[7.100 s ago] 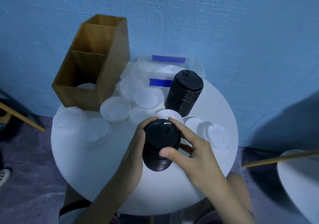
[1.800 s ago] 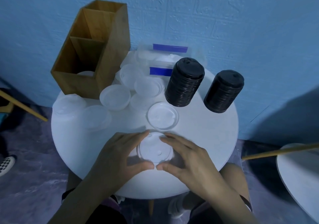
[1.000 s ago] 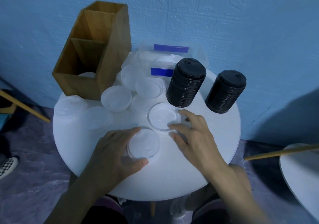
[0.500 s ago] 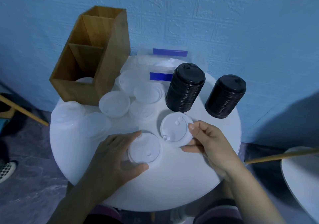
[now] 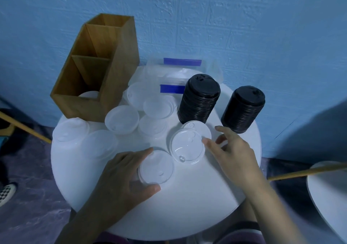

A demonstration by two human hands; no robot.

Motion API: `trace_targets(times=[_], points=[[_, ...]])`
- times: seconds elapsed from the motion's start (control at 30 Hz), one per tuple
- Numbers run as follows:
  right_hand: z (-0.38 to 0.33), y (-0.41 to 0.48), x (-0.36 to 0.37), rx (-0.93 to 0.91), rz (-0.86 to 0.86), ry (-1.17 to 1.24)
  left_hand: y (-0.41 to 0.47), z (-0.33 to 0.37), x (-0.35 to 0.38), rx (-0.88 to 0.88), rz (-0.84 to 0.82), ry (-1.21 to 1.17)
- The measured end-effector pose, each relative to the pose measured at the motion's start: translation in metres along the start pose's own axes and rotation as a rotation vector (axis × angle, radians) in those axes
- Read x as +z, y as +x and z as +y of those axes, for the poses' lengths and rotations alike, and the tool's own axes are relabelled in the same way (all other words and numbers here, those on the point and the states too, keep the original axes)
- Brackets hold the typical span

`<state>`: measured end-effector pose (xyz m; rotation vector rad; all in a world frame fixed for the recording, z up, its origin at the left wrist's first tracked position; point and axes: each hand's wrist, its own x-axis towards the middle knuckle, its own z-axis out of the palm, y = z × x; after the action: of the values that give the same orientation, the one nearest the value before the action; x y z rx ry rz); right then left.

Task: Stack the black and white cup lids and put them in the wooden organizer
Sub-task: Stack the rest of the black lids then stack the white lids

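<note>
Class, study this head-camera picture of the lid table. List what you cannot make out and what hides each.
- Head view: near compartment of the wooden organizer; its front wall hides all but a white sliver.
- Head view: lid count under the left hand, which grips a clear lid; too see-through.
- Head view: whether the right hand pinches or touches the tilted lid; blurred.
- Head view: contents of the bag behind the black stack; partly blocked.

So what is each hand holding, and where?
Left hand grips a round translucent plastic lid across its rim; right hand pinches a second lid at its right edge.
</note>
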<state>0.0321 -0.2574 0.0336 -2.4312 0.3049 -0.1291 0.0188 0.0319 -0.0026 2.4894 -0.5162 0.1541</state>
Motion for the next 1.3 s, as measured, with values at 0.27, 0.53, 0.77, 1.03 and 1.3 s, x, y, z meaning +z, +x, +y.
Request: trace_targets(times=[0.27,0.53,0.77,1.03,1.3], points=[[-0.002,0.0,0.006,-0.412,-0.078,-0.012,-0.001,-0.001,0.001,-0.023,-0.01,-0.007],[0.001,-0.006,0.008,-0.365,-0.265,-0.083,0.0,-0.002,0.0,0.024,-0.032,0.021],[-0.002,-0.012,0.002,-0.303,-0.196,0.067,0.001,-0.005,0.005,0.059,-0.016,-0.009],[-0.014,-0.04,0.004,-0.353,-0.228,0.143,0.005,0.0,0.016,0.016,0.012,-0.065],[-0.016,-0.055,0.028,-0.349,-0.395,0.074,-0.007,0.0,0.007,0.024,-0.051,-0.086]])
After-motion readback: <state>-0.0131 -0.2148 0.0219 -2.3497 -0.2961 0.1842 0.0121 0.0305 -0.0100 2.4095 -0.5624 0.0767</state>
